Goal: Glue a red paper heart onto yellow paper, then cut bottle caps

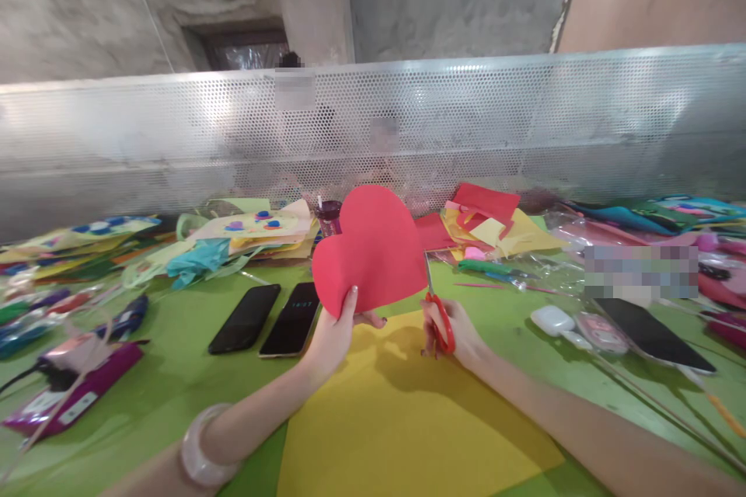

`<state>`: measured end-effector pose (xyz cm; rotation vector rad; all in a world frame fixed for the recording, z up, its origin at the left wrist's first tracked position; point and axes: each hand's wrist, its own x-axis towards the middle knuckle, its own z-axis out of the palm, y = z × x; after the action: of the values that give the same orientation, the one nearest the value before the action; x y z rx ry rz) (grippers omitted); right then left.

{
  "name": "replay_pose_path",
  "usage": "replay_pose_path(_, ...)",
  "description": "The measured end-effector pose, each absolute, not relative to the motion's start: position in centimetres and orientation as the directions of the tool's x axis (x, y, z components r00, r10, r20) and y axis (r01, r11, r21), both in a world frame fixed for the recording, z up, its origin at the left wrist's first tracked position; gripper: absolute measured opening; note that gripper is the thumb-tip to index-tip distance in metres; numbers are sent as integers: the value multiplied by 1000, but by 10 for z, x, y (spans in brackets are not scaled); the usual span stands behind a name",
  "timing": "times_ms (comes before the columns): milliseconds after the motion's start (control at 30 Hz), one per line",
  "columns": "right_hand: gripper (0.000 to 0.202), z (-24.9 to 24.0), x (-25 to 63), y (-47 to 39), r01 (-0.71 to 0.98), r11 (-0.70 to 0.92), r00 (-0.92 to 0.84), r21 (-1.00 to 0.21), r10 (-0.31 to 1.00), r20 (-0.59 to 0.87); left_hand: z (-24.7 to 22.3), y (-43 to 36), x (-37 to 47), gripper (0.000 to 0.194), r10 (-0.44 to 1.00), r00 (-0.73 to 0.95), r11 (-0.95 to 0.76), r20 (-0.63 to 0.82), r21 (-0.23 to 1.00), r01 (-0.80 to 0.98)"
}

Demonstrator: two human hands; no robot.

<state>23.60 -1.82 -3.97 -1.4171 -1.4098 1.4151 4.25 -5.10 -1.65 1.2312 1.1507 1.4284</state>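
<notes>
A red paper heart [373, 248] is raised above the table, tilted with its point toward the lower right. My left hand [341, 322] pinches its lower left edge, thumb in front and fingers behind. In my right hand [454, 330] are scissors with red handles [446, 326], the fingers through the loops. Their blades point up beside the heart's right edge; whether they touch the paper I cannot tell. Beneath both hands lies a large yellow sheet of paper [408, 419].
On the green table [175, 396], two black phones [245, 318] lie left of the heart, a third phone [653, 334] at right. A purple power strip [87, 388] is at left. Coloured paper scraps [501, 225] are piled behind, before a perforated metal screen [466, 116].
</notes>
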Motion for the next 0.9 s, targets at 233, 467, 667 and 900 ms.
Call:
replay_pose_path(233, 25, -38, 235, -20, 232, -190, -177, -954, 956, -233, -20, -49, 41, 46, 982, -79, -174, 170, 984, -45)
replay_pose_path(467, 28, -40, 234, -18, 244, -220, -163, -945, 951, -264, -23, -47, 40, 47, 982, -62, -183, 179, 981, -65)
replay_pose_path(667, 27, -41, 235, -18, 241, -219, -162, -946, 952, -261, -25, -47, 38, 44, 982, -56, -185, 182, 980, -68)
replay_pose_path(900, 27, -42, 236, -17, 242, -205, -173, -948, 953, -250, -24, -46, 40, 45, 980, -68, -193, 187, 977, -94)
